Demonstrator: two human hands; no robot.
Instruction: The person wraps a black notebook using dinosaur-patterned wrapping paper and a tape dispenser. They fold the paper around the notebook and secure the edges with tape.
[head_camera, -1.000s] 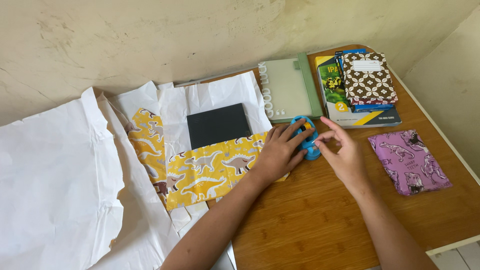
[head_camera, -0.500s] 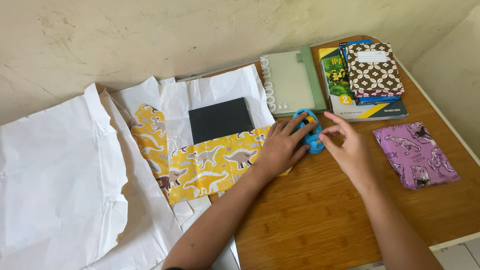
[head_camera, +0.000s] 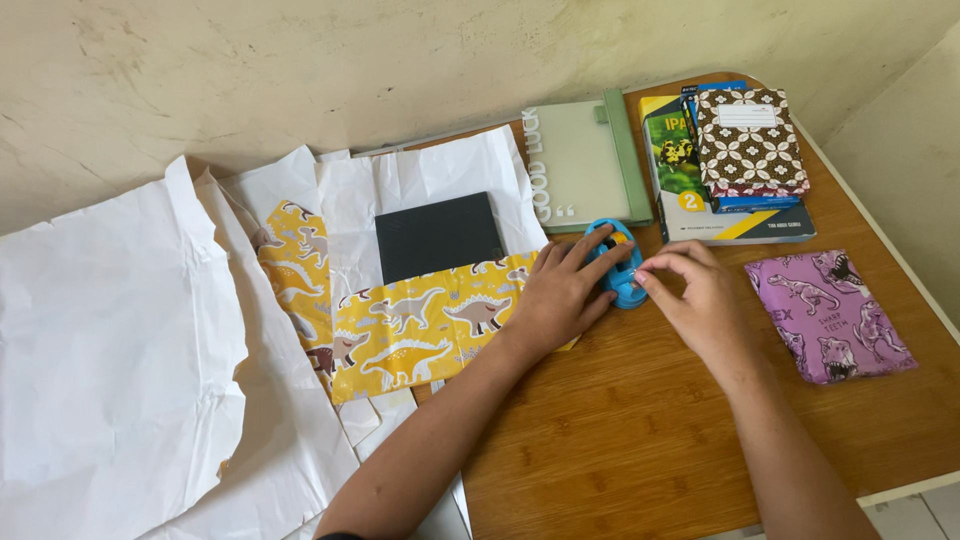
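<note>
Blue tape dispenser (head_camera: 618, 268) on a wooden table (head_camera: 620, 440), left hand (head_camera: 562, 292) flat, steadying it and yellow dinosaur wrapping paper (head_camera: 415, 330), right hand (head_camera: 695, 297) pinching at its edge.

hands (head_camera: 570, 295): 2 | tape dispenser (head_camera: 617, 262): 1 | stacked books (head_camera: 735, 160): 4

Wooden table (head_camera: 640, 440) – white paper (head_camera: 110, 350), books (head_camera: 735, 165), purple pouch (head_camera: 828, 315).

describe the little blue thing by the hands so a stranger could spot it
On the wooden table, look just below the pale green notebook. The blue tape dispenser sits there under the left hand's fingertips, with the right hand pinching at its edge. It is the only small, rounded blue plastic item.
</note>
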